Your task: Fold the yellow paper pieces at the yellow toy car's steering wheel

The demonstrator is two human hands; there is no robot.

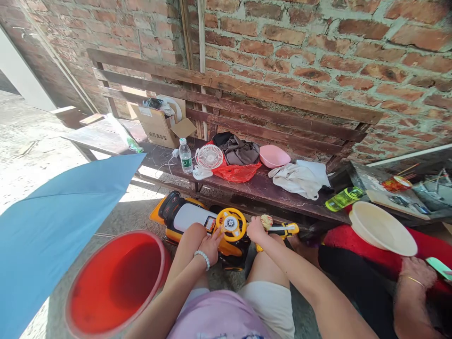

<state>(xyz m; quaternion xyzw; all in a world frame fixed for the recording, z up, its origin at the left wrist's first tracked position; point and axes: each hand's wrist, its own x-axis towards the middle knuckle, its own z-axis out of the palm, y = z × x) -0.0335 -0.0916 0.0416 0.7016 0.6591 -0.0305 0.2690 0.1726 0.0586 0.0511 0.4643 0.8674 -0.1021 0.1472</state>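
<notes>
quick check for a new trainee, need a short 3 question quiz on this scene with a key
1. Multiple choice: what is the left hand touching?
A) the yellow steering wheel of a toy ride-on car
B) the red bucket
C) the blue umbrella

2. True or false: the pink plastic bowl rests on the wooden bench.

3. Fill in the missing word: the other person's hand has a thin ____ bangle at the wrist.

Key: 1. A; 2. True; 3. gold
</notes>
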